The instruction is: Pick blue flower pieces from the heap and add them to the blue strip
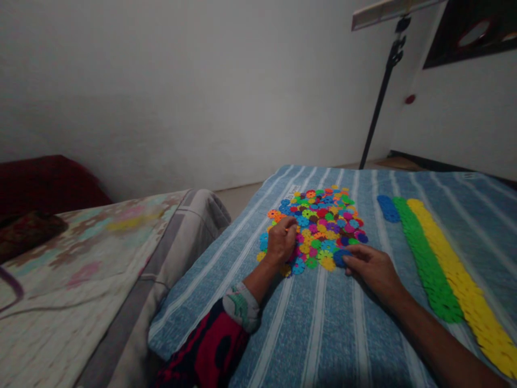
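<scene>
A heap of flower-shaped plastic discs [319, 215] in many colours lies on the striped blue cloth [258, 318]. My left hand [281, 241] is over the near left side of the heap, its fingers curled in; whatever they may hold is hidden. At the heap's near right edge, my right hand [369, 268] pinches a dark blue flower disc [340, 258] between thumb and fingers. Farther right lie sorted rows of overlapping discs: a short blue row [388, 209], a long green row [430, 264] and a longer yellow row [464, 280].
To the left, past a gap, stands another surface with a floral cover [100, 258] and a grey-edged cloth. A black stand [382, 102] rises behind the striped cloth. A pale wall [181, 91] closes off the back.
</scene>
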{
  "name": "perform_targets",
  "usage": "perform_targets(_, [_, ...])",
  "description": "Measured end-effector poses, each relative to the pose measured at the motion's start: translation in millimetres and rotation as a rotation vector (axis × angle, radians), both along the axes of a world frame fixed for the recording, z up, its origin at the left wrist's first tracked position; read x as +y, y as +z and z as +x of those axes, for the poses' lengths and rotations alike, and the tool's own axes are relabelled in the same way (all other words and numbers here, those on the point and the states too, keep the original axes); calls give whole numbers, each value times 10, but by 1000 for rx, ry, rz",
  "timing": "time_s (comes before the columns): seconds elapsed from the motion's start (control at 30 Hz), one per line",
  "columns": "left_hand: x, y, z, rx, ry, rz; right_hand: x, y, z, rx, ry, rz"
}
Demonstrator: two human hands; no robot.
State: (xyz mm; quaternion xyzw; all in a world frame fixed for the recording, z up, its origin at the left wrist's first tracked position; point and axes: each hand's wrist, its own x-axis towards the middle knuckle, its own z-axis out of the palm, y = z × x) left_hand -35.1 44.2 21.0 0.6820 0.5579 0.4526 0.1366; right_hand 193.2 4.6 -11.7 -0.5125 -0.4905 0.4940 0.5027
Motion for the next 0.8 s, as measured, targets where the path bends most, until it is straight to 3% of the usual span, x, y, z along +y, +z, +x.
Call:
perform_targets(0.1, [107, -72, -113, 174, 40, 10, 6, -9, -13, -16, -1, 7])
perform_targets(0.2, [118, -124, -72, 376, -25, -9, 11, -10, -27, -31, 1, 16])
perform_targets(0.37, [18, -29, 92, 682, -129, -128, 18, -12, -33, -48, 34, 39])
perform_targets(0.5, [-90, 40, 173, 746, -219, -157, 20, -18, -32, -59, 35, 32])
perform_targets(0.7, [-213, -50, 255, 713, -399, -91, 14, 17, -35, -34, 48, -6])
perform_targets(0.8, [-185, -77, 248, 683, -419, -37, 12, 33, -36, -34, 40, -23])
